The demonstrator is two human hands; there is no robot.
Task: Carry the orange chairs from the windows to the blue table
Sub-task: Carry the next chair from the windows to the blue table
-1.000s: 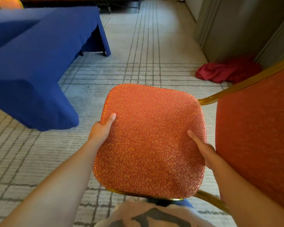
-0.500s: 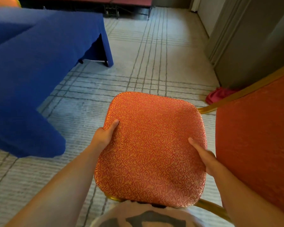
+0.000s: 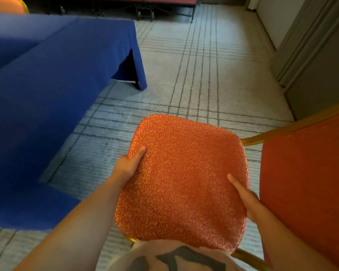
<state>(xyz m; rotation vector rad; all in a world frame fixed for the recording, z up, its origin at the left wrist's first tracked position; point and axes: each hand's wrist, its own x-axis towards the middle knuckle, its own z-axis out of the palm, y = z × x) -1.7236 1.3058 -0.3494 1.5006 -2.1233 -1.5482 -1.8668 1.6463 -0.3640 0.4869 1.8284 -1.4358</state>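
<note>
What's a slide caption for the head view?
Left hand and right hand grip the orange chair by its seat, beside the blue table.

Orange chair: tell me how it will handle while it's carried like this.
Probably rigid: the chair has a gold frame that looks metal, so little flex. Likely awkward for one hand; the left hand and right hand both grip its sides. The backrest sits off to the right, so its weight may pull that way.
</note>
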